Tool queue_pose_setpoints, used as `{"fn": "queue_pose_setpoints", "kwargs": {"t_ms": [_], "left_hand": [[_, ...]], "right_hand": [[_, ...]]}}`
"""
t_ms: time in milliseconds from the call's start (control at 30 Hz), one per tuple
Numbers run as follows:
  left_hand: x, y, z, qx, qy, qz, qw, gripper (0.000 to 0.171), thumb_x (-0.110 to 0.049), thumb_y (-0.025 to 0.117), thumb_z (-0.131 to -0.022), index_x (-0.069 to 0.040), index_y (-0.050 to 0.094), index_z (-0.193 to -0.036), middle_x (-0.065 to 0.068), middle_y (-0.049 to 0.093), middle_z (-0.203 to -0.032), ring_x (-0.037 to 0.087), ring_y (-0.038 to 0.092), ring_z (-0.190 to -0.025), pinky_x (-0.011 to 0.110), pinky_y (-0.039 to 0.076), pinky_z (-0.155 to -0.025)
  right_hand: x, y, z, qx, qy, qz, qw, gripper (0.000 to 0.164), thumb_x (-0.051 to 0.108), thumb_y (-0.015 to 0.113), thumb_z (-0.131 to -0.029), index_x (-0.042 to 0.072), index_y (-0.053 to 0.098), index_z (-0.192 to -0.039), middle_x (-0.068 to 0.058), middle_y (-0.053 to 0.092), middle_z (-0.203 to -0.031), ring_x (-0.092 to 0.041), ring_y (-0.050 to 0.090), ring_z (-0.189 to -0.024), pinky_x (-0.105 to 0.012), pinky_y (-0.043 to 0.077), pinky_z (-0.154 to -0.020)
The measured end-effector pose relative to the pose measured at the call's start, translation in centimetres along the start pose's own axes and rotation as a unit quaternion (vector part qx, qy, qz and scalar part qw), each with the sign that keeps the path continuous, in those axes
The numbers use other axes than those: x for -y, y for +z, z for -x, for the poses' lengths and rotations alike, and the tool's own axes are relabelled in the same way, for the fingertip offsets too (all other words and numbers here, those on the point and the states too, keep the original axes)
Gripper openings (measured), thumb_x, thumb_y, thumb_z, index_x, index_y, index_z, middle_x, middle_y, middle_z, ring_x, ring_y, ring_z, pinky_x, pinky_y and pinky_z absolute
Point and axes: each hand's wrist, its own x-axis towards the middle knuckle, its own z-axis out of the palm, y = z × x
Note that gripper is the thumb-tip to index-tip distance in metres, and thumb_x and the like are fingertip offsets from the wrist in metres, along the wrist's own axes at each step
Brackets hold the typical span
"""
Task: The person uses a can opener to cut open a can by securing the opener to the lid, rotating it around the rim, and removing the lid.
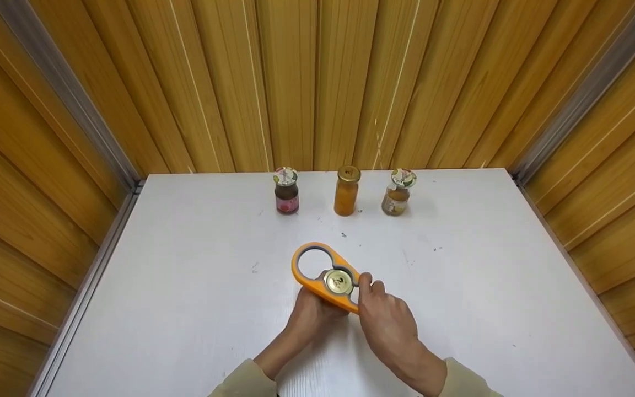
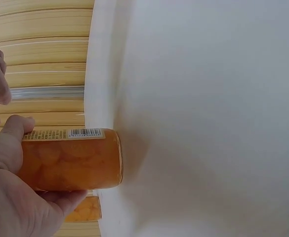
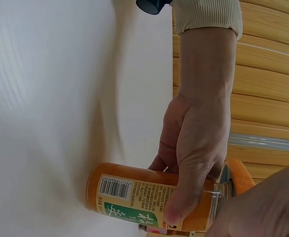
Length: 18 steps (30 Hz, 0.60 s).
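My left hand (image 1: 313, 315) grips a glass jar (image 2: 75, 165) of orange fruit pieces, its fingers round the upper body. The right wrist view shows the jar's label (image 3: 134, 197) with a barcode and green patch. An orange jar opener (image 1: 317, 285) with grey-lined openings lies across the top of this jar. The gold lid (image 1: 339, 281) shows inside its middle opening; the large round opening points to the far left. My right hand (image 1: 389, 322) holds the opener's near right end, fingers curled over its edge. The jar's base is right at the white table (image 1: 185, 286).
Three jars stand in a row at the back: a dark one with a pink label (image 1: 287, 201), an orange one with a gold lid (image 1: 346, 193), and a pale one with a patterned lid (image 1: 397, 198). Wood-look panels (image 1: 290, 82) wall the table's back and sides.
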Motion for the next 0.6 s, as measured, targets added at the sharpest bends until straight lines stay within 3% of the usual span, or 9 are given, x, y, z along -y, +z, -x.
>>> {"fn": "queue_pose_setpoints", "kwargs": {"t_ms": [367, 600], "left_hand": [[0.29, -0.09, -0.16, 0.006, 0.007, -0.008, 0.9999, 0.058, -0.019, 0.079, -0.074, -0.024, 0.051, -0.124, -0.018, 0.055, -0.118, 0.003, 0.048, -0.112, 0.03, 0.035, -0.101], [0.46, -0.05, -0.25, 0.006, 0.016, 0.025, 0.9996, 0.057, -0.019, 0.079, -0.073, -0.025, 0.052, -0.122, -0.016, 0.056, -0.116, 0.005, 0.05, -0.109, 0.029, 0.039, -0.097]], "right_hand": [[-0.36, 0.0, -0.05, 0.032, 0.0, 0.0, 0.999, 0.046, 0.001, 0.077, -0.068, 0.002, 0.045, -0.102, -0.01, 0.053, -0.065, -0.023, 0.059, -0.049, -0.033, 0.05, -0.04], [-0.78, 0.23, -0.13, -0.002, -0.028, 0.018, 0.999, 0.043, 0.001, 0.075, -0.068, 0.001, 0.045, -0.098, -0.009, 0.05, -0.058, -0.021, 0.056, -0.044, -0.03, 0.046, -0.036]]}}
